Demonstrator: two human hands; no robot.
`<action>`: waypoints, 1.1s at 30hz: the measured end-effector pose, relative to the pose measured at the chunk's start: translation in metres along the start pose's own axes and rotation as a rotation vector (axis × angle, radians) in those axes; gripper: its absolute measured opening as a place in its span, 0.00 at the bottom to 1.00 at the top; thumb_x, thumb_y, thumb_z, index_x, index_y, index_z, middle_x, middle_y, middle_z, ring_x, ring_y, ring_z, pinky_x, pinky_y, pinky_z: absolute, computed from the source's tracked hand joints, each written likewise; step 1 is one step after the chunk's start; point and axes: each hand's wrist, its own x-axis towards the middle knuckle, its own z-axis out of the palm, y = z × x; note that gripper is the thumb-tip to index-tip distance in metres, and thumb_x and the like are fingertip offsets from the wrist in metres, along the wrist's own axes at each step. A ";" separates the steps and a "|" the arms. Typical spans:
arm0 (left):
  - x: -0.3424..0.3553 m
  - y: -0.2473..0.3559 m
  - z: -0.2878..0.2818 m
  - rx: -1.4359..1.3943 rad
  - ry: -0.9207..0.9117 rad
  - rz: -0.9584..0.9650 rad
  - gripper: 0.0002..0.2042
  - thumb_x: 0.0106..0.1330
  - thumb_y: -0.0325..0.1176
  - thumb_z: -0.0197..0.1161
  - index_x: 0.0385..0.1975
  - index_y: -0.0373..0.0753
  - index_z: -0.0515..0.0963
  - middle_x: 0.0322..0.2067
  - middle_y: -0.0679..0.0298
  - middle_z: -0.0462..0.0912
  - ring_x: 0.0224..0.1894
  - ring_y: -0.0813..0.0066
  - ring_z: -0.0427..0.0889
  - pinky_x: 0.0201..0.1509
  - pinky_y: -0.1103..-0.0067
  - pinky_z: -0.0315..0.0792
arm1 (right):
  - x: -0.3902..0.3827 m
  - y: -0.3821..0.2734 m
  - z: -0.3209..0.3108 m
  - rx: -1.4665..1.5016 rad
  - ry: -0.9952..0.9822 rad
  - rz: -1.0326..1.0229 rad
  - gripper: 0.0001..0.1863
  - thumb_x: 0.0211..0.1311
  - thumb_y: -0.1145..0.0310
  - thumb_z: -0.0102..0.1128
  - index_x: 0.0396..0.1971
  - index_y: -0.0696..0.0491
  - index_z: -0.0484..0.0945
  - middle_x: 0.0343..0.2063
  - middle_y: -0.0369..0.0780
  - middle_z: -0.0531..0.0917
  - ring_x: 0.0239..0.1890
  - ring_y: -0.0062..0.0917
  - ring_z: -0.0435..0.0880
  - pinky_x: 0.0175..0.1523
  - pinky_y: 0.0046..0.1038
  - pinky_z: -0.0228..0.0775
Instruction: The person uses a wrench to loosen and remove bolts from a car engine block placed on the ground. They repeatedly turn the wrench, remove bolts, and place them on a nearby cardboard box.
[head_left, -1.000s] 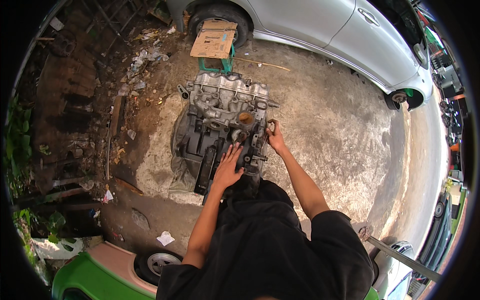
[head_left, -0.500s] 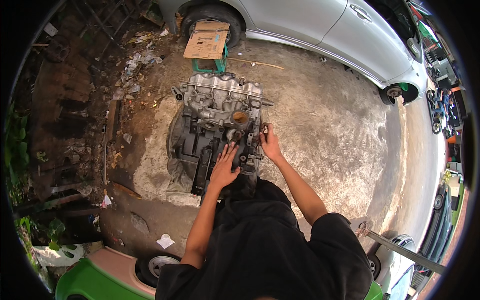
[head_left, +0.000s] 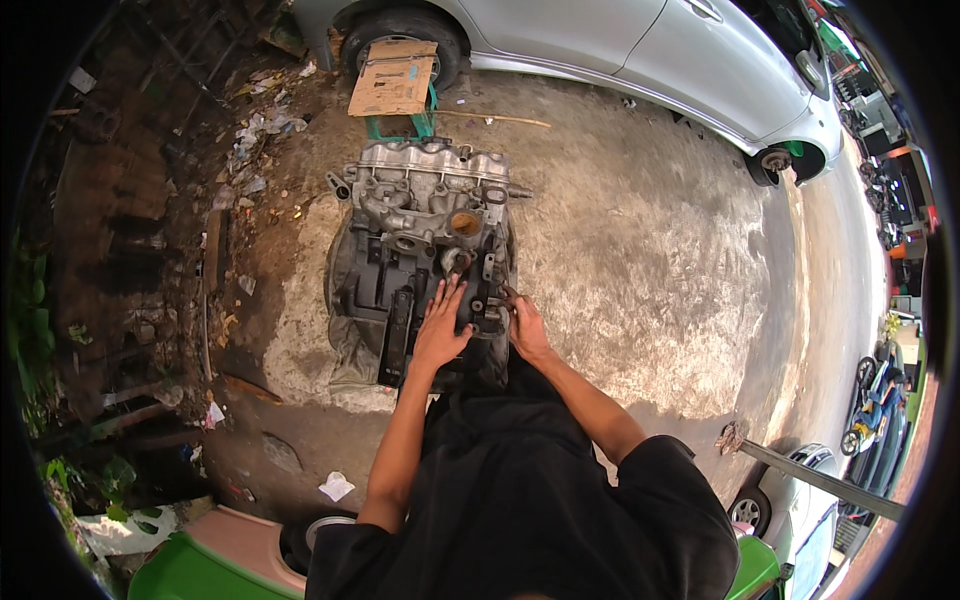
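A car engine (head_left: 385, 215) with a silvery upper part and a dark block stands on the ground in front of me. My left hand (head_left: 440, 325) lies on the dark block with its fingers stretched out, the tips just below a small grey fitting (head_left: 455, 261). At the block's right edge is my right hand (head_left: 527, 327), its fingers bent in against the side. What those fingers grip is too small and partly hidden to name. A round brownish opening (head_left: 463, 224) shows in the engine's upper part.
Beyond the engine, cardboard (head_left: 393, 85) with tools lies on a green stool (head_left: 415, 127), beside a silver car (head_left: 570, 38). Litter (head_left: 262, 135) and planks (head_left: 216, 250) lie to the left. A metal bar (head_left: 820, 480) and more vehicles are at the right.
My right hand has moved toward me along the engine's right side. My left hand stays on the block. The whole view has shifted slightly, and a motorcycle with a rider shows nearer at the far right.
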 end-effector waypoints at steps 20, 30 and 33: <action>0.001 0.003 -0.004 -0.016 0.000 -0.016 0.43 0.64 0.34 0.66 0.79 0.47 0.53 0.82 0.67 0.44 0.83 0.62 0.41 0.83 0.59 0.46 | 0.103 0.069 -0.027 0.361 0.045 0.562 0.17 0.78 0.77 0.47 0.61 0.50 0.57 0.27 0.46 0.85 0.22 0.30 0.80 0.30 0.34 0.71; 0.000 0.006 -0.007 0.005 -0.012 -0.019 0.42 0.66 0.34 0.65 0.80 0.48 0.52 0.82 0.69 0.44 0.83 0.63 0.41 0.83 0.60 0.46 | 0.131 0.090 -0.002 0.655 -0.129 0.840 0.17 0.80 0.73 0.48 0.62 0.47 0.59 0.26 0.44 0.84 0.20 0.25 0.76 0.27 0.31 0.67; 0.000 0.006 -0.006 0.009 -0.010 -0.021 0.42 0.67 0.34 0.65 0.80 0.48 0.52 0.82 0.69 0.43 0.83 0.64 0.41 0.83 0.61 0.46 | 0.136 0.089 0.000 0.685 -0.172 0.891 0.17 0.81 0.72 0.48 0.63 0.47 0.59 0.26 0.45 0.83 0.20 0.25 0.74 0.26 0.31 0.66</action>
